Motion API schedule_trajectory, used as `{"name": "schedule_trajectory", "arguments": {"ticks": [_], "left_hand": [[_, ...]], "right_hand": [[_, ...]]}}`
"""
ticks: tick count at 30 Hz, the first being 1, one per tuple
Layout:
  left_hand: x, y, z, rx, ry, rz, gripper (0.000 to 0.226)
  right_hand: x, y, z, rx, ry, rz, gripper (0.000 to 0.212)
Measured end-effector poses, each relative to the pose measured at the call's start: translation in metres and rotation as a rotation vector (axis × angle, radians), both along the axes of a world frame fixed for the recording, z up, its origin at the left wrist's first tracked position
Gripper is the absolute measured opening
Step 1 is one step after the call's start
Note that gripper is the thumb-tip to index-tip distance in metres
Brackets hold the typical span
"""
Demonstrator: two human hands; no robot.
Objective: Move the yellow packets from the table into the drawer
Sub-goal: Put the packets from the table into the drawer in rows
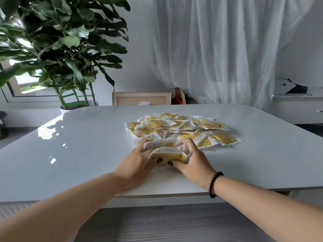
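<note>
Both hands meet near the front middle of the white surface point(87, 137), gathering a bunch of packets point(167, 151) between them. The left hand point(138, 163) grasps the bunch from its left side, fingers curled round the far edge and the thumb, with a dark nail, pressed on the near face. The right hand point(192, 160) grasps it from the right side in the same way, fingers hooked over the top and the dark-nailed thumb on the yellow front. The two thumbs lie just beside each other under the bunch. The held packets stand roughly on edge, white borders up, touching or just over the surface; which of the two I cannot tell.

Just beyond the hands, and spreading away to the right of them, lies the pile point(180, 127) of loose yellow packets, flat and overlapping. Its near edge touches the far side of the held bunch. The outermost packet point(225, 139) sits to the right of the right hand, apart from it.

A bead bracelet point(214, 184) circles the right wrist. Far beyond the left hand a leafy plant point(61, 42) stands behind the surface, with a chair back point(141, 98) straight beyond both hands. White curtains point(218, 46) hang beyond the right hand, and a low cabinet point(297, 109) stands far off to its right. No drawer can be made out for certain.
</note>
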State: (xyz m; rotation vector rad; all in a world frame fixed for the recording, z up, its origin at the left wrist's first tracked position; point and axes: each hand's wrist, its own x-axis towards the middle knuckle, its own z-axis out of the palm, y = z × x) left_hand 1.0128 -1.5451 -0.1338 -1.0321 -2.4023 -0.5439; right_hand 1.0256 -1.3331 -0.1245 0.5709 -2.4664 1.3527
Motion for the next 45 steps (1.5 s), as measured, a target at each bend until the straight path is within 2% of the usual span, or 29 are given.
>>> {"name": "schedule_trajectory", "arguments": {"ticks": [3, 5, 7, 9, 11, 13, 14, 19, 22, 26, 29, 33, 35, 37, 38, 41, 45], "left_hand": [[0.000, 0.000, -0.001, -0.022, -0.022, 0.061, 0.041], [0.002, 0.001, -0.001, -0.077, -0.021, 0.104, 0.043], [0.008, 0.004, 0.002, -0.121, 0.015, 0.142, 0.043], [0.017, 0.007, 0.005, -0.142, 0.125, 0.189, 0.033], [0.028, 0.012, 0.011, -0.177, 0.208, 0.213, 0.028], [0.036, 0.014, 0.015, -0.225, 0.253, 0.219, 0.026], [0.040, 0.013, 0.017, -0.253, 0.268, 0.219, 0.025], [0.070, -0.010, 0.039, -0.293, 0.164, 0.296, 0.039], [0.089, -0.032, 0.045, -0.227, -0.037, 0.361, 0.036], [0.117, -0.055, 0.043, -0.124, -0.042, 0.326, 0.015], [0.135, -0.061, 0.037, -0.129, -0.011, 0.356, 0.021], [0.151, -0.067, 0.030, -0.018, -0.137, 0.520, 0.028], [0.158, -0.071, 0.031, 0.045, -0.185, 0.554, 0.027], [0.164, -0.075, 0.035, 0.096, -0.208, 0.568, 0.027], [0.166, -0.076, 0.038, 0.125, -0.219, 0.578, 0.028], [0.170, -0.074, 0.049, 0.221, -0.250, 0.640, 0.030], [0.176, -0.072, 0.060, 0.318, -0.357, 0.711, 0.030]], "right_hand": [[0.004, 0.000, 0.001, 0.023, 0.037, -0.011, 0.059], [0.006, 0.004, 0.006, 0.168, 0.165, 0.037, 0.066], [0.004, 0.009, 0.016, 0.396, 0.400, 0.080, 0.061], [0.006, 0.009, 0.028, 0.626, 0.567, 0.081, 0.040], [0.016, 0.002, 0.039, 0.817, 0.493, 0.049, 0.026], [0.026, -0.004, 0.038, 0.994, 0.364, 0.047, 0.023], [0.032, -0.007, 0.039, 1.030, 0.358, 0.036, 0.022], [0.061, -0.003, 0.045, 0.899, 0.344, -0.025, 0.022], [0.086, 0.009, 0.039, 0.750, 0.499, 0.004, 0.017], [0.111, 0.017, 0.015, 0.855, 0.597, 0.206, 0.014], [0.120, 0.013, -0.004, 0.913, 0.570, 0.214, 0.015], [0.129, 0.007, -0.023, 0.851, 0.464, 0.190, 0.011], [0.138, 0.004, -0.022, 0.853, 0.299, 0.178, 0.028], [0.140, 0.006, -0.026, 0.840, 0.284, 0.214, 0.049], [0.140, 0.006, -0.026, 0.863, 0.303, 0.258, 0.047], [0.145, 0.002, -0.021, 0.847, 0.162, 0.320, 0.027], [0.153, -0.001, -0.020, 0.885, 0.126, 0.390, 0.024]]}}
